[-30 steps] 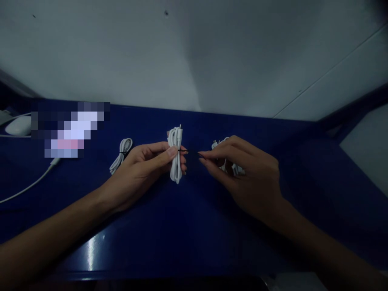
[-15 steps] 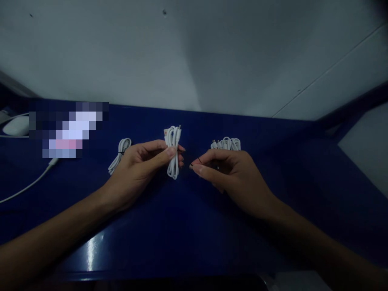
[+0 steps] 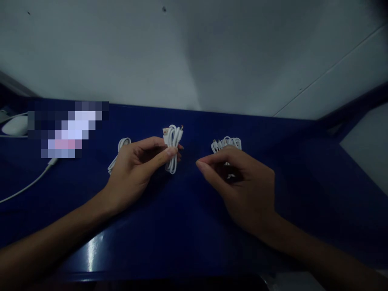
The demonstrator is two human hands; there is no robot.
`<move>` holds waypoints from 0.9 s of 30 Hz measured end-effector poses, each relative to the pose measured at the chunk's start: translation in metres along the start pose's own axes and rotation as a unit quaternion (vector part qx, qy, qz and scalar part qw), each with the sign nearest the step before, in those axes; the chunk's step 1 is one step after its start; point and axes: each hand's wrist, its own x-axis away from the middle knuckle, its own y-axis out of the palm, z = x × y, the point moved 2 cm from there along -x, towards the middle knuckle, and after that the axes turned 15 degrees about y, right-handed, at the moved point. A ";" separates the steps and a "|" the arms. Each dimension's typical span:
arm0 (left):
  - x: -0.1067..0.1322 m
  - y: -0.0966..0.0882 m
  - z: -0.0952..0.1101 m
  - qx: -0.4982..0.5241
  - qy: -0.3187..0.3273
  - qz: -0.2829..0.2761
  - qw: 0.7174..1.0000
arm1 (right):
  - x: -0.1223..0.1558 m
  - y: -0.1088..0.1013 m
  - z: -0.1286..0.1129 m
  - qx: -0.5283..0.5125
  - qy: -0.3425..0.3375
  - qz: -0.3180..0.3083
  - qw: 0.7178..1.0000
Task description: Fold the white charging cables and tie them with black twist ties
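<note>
A: Taking the middle of the view as the clock's centre, where is the left hand (image 3: 130, 167), and is it gripping anything?

B: It is at about half past eight, pinching a bundled white cable (image 3: 172, 145) between thumb and fingers. The bundle is just off the centre toward nine o'clock, held up over the blue table (image 3: 169, 230)

A: How does that bundle stand?

B: Nearly upright, leaning slightly toward one o'clock, with its loops gathered under the thumb. At its top are a wide plug (image 3: 165, 138) with some orange inside and, just beside it toward three o'clock, a slim plug (image 3: 181, 133) tilted toward one

A: And the right hand (image 3: 251, 180)?

B: At four o'clock, thumb and forefinger tips brought together and aimed at nine. I cannot tell whether anything thin is between them. They are near the held bundle, but apart from it

A: What lies around the hands?

B: At three o'clock there is a group of white cables (image 3: 234, 142), partly covered by the right hand. Toward nine, a second coiled cable (image 3: 123, 142) is partly hidden behind the left hand. Farther out that way are a pixelated patch (image 3: 74, 129), a white cord (image 3: 33, 187) and a white rounded object (image 3: 15, 125). A pale wall (image 3: 127, 56) fills twelve o'clock
</note>
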 end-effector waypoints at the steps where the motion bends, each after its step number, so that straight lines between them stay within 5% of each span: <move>1: 0.000 0.000 0.000 -0.001 -0.001 -0.002 1.000 | 0.000 0.000 0.000 0.024 -0.032 0.018 0.999; 5: 0.000 0.000 0.003 -0.009 -0.002 -0.014 1.000 | -0.005 -0.002 0.002 0.082 -0.129 0.053 0.987; 9: 0.001 0.000 0.005 -0.005 -0.006 -0.036 0.999 | -0.011 -0.006 0.004 0.103 -0.155 0.064 0.980; 20: 0.002 0.000 0.004 0.058 -0.034 -0.100 0.993 | -0.017 -0.012 0.002 0.015 -0.020 0.037 0.999; 27: 0.001 -0.001 0.001 0.090 -0.050 -0.089 0.991 | -0.019 -0.014 0.003 -0.010 0.039 0.002 0.999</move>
